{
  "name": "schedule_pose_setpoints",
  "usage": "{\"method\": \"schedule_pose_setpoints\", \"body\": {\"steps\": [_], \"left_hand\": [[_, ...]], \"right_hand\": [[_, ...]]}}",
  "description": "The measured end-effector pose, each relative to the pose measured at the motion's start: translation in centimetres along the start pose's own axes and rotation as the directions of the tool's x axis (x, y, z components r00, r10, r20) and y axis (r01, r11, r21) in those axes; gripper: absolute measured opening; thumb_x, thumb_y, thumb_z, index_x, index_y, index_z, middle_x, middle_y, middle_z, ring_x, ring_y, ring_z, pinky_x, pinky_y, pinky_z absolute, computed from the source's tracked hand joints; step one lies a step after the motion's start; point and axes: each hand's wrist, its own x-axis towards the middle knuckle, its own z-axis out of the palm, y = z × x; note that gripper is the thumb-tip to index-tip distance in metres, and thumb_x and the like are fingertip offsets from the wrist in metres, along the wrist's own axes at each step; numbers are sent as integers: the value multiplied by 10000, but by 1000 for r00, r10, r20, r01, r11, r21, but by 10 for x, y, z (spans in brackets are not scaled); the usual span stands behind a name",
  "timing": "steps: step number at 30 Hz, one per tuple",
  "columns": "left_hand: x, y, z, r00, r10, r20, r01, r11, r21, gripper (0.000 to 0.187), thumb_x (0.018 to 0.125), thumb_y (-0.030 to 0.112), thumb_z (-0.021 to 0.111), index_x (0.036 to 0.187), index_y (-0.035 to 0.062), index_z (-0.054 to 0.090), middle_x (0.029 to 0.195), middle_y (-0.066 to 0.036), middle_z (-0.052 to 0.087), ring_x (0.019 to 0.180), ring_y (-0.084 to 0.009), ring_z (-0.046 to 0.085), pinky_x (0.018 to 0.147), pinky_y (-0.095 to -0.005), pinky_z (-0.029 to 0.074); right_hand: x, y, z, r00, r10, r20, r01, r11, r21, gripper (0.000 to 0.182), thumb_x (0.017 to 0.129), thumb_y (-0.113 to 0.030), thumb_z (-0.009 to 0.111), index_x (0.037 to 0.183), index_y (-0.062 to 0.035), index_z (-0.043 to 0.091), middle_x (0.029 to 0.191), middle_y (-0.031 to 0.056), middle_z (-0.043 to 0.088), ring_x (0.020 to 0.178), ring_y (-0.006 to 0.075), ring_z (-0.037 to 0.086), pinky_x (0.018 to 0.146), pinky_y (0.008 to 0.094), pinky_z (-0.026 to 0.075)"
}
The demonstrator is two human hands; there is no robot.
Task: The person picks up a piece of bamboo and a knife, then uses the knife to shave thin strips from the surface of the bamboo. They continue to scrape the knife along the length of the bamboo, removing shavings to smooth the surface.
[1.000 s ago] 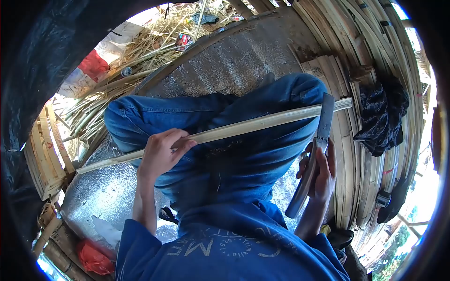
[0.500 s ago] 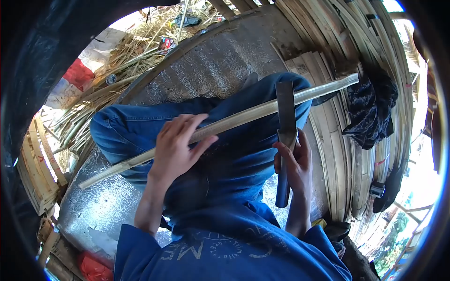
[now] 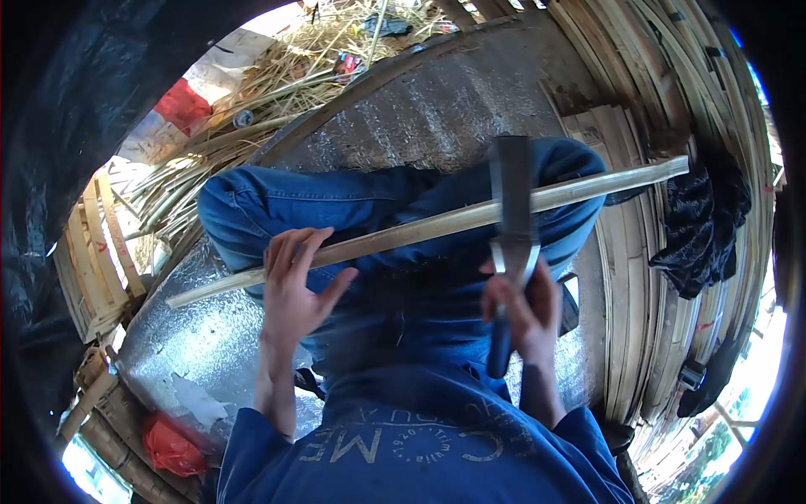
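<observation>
A long, pale split bamboo strip [image 3: 428, 225] lies slantwise across my crossed legs, its right end higher in view. My left hand [image 3: 294, 290] rests over the strip's left part, fingers stretched across it and thumb held apart on the near side. In my right hand [image 3: 529, 312] is a broad-bladed knife [image 3: 514, 189], gripped where the blade meets the dark handle. The blade points away from me and overlaps the strip right of its middle. Motion blurs the blade and right hand a little.
Silvery sheeting [image 3: 222, 332] covers the ground around me. Bamboo slats [image 3: 634, 269] are stacked to the right, a dark cloth [image 3: 701, 227] on top. Loose straw [image 3: 311, 63] and red plastic [image 3: 182, 107] lie at the far left, another red bag [image 3: 172, 445] at the near left.
The whole view has shifted, putting the scene further right and lower. Against the strip, my left hand has slid leftward and the knife has also moved left.
</observation>
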Motion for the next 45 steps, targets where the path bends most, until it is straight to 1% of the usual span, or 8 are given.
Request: {"method": "schedule_pose_setpoints", "body": {"steps": [5, 9, 13, 16, 23, 28, 33, 45], "left_hand": [[-9, -36, -5, 986, -30, 162, 33, 999, -13, 268, 791, 181, 762, 998, 42, 663, 968, -76, 655, 902, -252, 616, 834, -385, 472], [8, -25, 8, 990, 78, 120, -68, 994, -83, 244, 802, 179, 757, 985, 54, 656, 826, -49, 674, 695, -205, 651, 631, -333, 508], [13, -20, 29, 987, 158, 14, -157, 986, -53, 225, 807, 187, 754, 976, 73, 657, 748, -18, 674, 547, -167, 633, 485, -289, 480], [13, -19, 34, 989, 147, -2, -147, 987, -58, 226, 804, 200, 757, 969, 81, 658, 751, -19, 678, 562, -164, 638, 498, -284, 483], [12, -24, 42, 977, 207, -58, -205, 978, 23, 235, 794, 207, 765, 962, 83, 658, 742, -4, 672, 556, -148, 632, 487, -275, 473], [10, -29, 47, 963, 254, -94, -251, 967, 44, 228, 798, 213, 759, 956, 83, 659, 726, 6, 666, 537, -136, 616, 480, -261, 464], [12, -27, 49, 953, 271, -138, -265, 963, 54, 218, 795, 212, 760, 945, 88, 663, 703, 8, 658, 531, -133, 612, 478, -262, 460], [11, -25, 47, 955, 270, -125, -267, 963, 48, 218, 786, 197, 768, 926, 62, 671, 717, -15, 672, 559, -149, 634, 492, -264, 467]], "right_hand": [[1, -24, -28, 998, 14, -58, -10, 997, 73, 395, 979, -222, 392, 1305, 2, 392, 1040, 178, 591, 455, 184, 577, 346, 259, 471], [-3, -26, -18, 981, 174, -90, -188, 964, -187, 371, 993, -267, 397, 1248, -8, 474, 768, 125, 619, 414, 150, 542, 337, 248, 419], [-4, -11, -18, 959, 277, -61, -275, 961, 43, 426, 996, -344, 433, 1235, 1, 505, 720, 81, 569, 451, 152, 538, 383, 263, 442], [3, -21, -8, 942, 254, -222, -189, 942, 278, 443, 1000, -360, 439, 1287, -25, 471, 763, 72, 547, 463, 153, 535, 377, 266, 425], [4, -13, 5, 939, 253, -233, -255, 967, 22, 352, 988, -367, 513, 1140, -51, 537, 636, 38, 522, 423, 137, 521, 355, 257, 385], [0, -3, 28, 938, 345, 36, -338, 933, -124, 316, 997, -323, 509, 1077, -18, 530, 627, 36, 527, 411, 133, 517, 366, 257, 398], [4, -16, -2, 936, 118, -332, -158, 983, -97, 304, 1003, -298, 466, 1084, -5, 483, 621, 53, 507, 388, 120, 495, 343, 249, 406], [-2, -17, -8, 947, 219, -234, -203, 975, 90, 275, 989, -290, 505, 1076, -30, 482, 670, 61, 506, 401, 134, 484, 346, 271, 394]]}}
